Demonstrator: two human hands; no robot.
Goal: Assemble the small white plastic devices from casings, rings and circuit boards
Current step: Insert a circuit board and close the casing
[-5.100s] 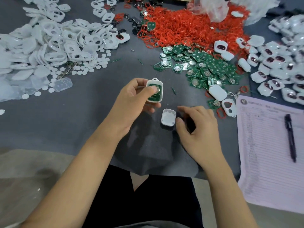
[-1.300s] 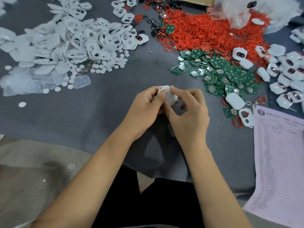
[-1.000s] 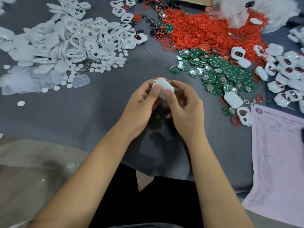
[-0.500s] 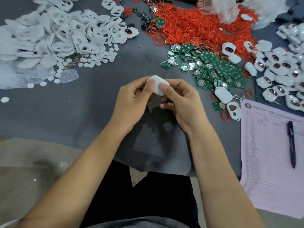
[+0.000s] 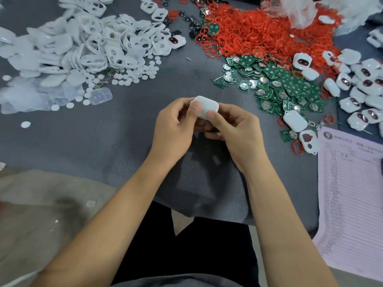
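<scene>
- Left hand: fingers curled round the small white device, thumb pressed on its near left corner.
- Right hand: likewise grips the device, thumb on its near right edge, fingers tucked beneath it.
- Small white device: closed white casing held between both hands above the middle of the grey surface, smooth face upward.
- White casings: large loose heap at the far left of the surface, many with cut-out openings; small white discs scattered along the heap's near edge.
- Red rings: tangled mound at the far edge, right of centre.
- Green circuit boards: pile just nearer than the rings, to the right of the hands.
- Assembled devices: cluster along the right edge, several showing dark windows.
- Single white casing: lies at the near edge of the circuit-board pile.
- Printed form: pale lined sheet at the near right corner, overhanging the surface edge.
</scene>
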